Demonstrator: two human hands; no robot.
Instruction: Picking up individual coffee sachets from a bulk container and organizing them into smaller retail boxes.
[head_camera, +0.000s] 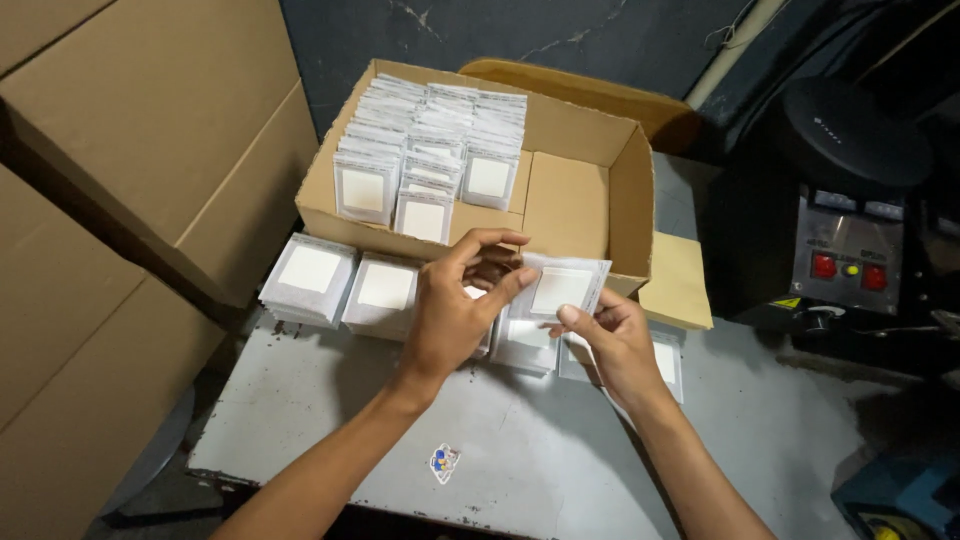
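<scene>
Both hands meet over a grey table (500, 450). Between them is a small clear packet (562, 287) with a white square inside, tilted a little. My left hand (458, 305) pinches its left edge with fingertips. My right hand (610, 340) grips its lower edge with thumb on top. Under the hands lie stacks of the same packets (310, 275) in a row on the table. Behind them an open cardboard box (570, 200) holds several upright rows of packets (430, 150) on its left side; its right side is bare.
Large cardboard cartons (120, 200) stand at the left. A black machine (850, 230) with red buttons sits at the right. A tan envelope (678, 285) lies beside the box. A small sticker (444, 462) is on the table near its front edge.
</scene>
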